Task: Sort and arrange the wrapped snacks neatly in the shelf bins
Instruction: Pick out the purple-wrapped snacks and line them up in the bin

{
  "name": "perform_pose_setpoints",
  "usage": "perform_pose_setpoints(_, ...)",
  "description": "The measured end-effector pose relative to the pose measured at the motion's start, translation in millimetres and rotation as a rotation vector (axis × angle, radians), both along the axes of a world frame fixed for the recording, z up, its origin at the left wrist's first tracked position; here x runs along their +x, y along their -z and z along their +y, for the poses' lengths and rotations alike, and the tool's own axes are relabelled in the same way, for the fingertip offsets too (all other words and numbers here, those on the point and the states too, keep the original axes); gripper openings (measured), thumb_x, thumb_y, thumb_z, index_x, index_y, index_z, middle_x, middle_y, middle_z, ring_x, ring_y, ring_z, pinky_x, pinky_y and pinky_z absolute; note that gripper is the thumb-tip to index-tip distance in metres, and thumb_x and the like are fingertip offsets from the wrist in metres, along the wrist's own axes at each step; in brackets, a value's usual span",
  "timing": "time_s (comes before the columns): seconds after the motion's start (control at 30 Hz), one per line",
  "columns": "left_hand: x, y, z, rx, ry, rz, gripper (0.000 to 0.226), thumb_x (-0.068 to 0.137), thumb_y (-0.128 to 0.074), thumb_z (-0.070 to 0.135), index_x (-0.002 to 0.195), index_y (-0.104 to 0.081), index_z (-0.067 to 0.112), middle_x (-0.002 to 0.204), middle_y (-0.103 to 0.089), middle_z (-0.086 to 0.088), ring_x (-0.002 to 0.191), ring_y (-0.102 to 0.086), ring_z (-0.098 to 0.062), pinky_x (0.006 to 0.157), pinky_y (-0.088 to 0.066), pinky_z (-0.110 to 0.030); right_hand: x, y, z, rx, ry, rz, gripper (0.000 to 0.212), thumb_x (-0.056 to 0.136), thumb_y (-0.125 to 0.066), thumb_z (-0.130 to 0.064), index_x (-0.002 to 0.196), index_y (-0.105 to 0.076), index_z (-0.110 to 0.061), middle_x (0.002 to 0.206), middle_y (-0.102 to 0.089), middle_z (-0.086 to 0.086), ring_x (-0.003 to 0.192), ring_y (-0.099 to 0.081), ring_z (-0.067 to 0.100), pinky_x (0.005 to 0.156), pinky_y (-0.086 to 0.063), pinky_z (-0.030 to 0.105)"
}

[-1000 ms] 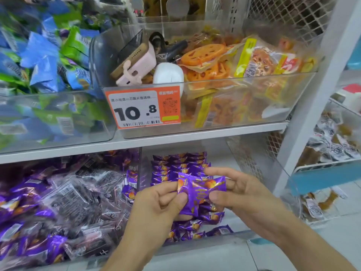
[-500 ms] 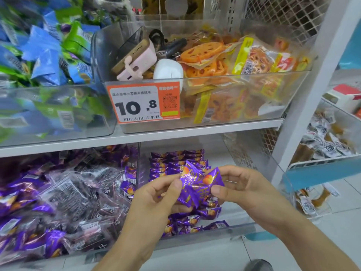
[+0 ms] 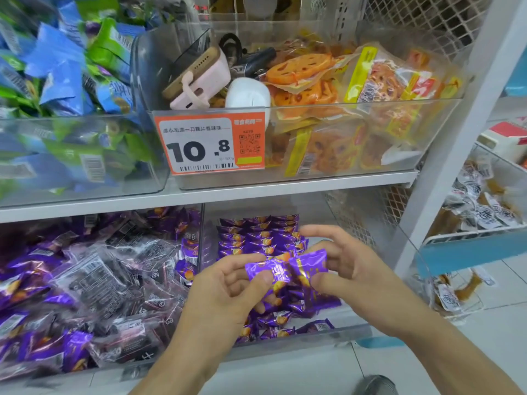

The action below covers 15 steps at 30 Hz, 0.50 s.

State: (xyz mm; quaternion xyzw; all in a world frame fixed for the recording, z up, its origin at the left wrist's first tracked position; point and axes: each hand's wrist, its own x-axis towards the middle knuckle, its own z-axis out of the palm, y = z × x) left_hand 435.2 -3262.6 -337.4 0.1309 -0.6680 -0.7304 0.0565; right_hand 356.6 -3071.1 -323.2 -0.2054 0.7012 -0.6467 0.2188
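head: purple snack packets point(image 3: 285, 270) hide left hand point(image 3: 228, 289) fingertips.

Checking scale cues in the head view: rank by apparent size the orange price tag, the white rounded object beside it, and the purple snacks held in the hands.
1. orange price tag
2. purple snacks, nearer the camera, so only apparent
3. white rounded object, partly hidden

Bright, even shop light from overhead; shadows were soft under the upper shelf point(image 3: 199, 199). Glare streaked the clear bin fronts point(image 3: 356, 132) and the purple wrappers point(image 3: 94, 280). Left edge smeared and blurred, wide-angle bending at the white upright point(image 3: 456, 132) right.
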Motion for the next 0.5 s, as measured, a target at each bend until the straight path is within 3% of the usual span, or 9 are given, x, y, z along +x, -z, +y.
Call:
perform_pose_setpoints(0.13,-1.1,-0.1,0.8,-0.022,0.001,0.024,0.015,0.077,-0.074,0.011,0.092,-0.072,0.009,0.078,-0.074,-0.012,0.057,-0.066,-0.018,0.054,-0.050,-0.025,-0.2,-0.9,2.5,-0.012,0.063,0.100,0.033,0.074,-0.083,-0.004,0.103,-0.067,-0.012,0.088,-0.072,0.013,0.076,-0.066,0.022,0.076,-0.057,0.029)
perform_pose_setpoints(0.23,-0.1,2.7,1.4,-0.035,0.014,-0.011,0.022,0.080,-0.070,0.023,0.096,-0.073,0.009,0.075,-0.072,-0.014,0.051,-0.061,-0.016,0.055,-0.047,-0.024,1.4,-0.7,3.9,0.071,0.017,0.255,0.024,0.081,-0.076,-0.018,0.105,-0.076,-0.023,0.100,-0.069,0.002,0.088,-0.067,0.019,0.082,-0.057,0.032)
perform_pose_setpoints(0.33,0.1,1.6,4.5,-0.053,0.067,-0.029,0.018,0.089,-0.062,0.024,0.099,-0.074,0.015,0.079,-0.073,-0.015,0.057,-0.061,-0.020,0.065,-0.052,-0.035,3.3,7.4,2.7,0.264,-0.073,0.471,0.028,0.094,-0.064,-0.024,0.119,-0.071,-0.035,0.111,-0.058,-0.012,0.095,-0.060,0.015,0.084,-0.048,0.020)
perform_pose_setpoints(0.43,-0.7,2.3,5.7,-0.015,0.073,-0.029,0.022,0.091,-0.060,0.025,0.104,-0.072,0.012,0.085,-0.074,-0.014,0.062,-0.064,-0.026,0.069,-0.057,-0.036,4.6,11.1,-0.7,0.302,-0.052,0.532,0.027,0.097,-0.059,-0.027,0.121,-0.069,-0.036,0.114,-0.058,-0.018,0.104,-0.057,0.005,0.090,-0.041,0.014)
perform_pose_setpoints(0.5,-1.5,3.1,5.4,0.008,0.075,-0.025,0.029,0.087,-0.062,0.029,0.108,-0.070,0.010,0.085,-0.074,-0.012,0.064,-0.066,-0.027,0.069,-0.057,-0.031,3.2,13.4,-2.2,0.293,-0.014,0.503,0.025,0.096,-0.059,-0.029,0.118,-0.069,-0.033,0.109,-0.063,-0.015,0.103,-0.060,0.010,0.089,-0.045,0.018)
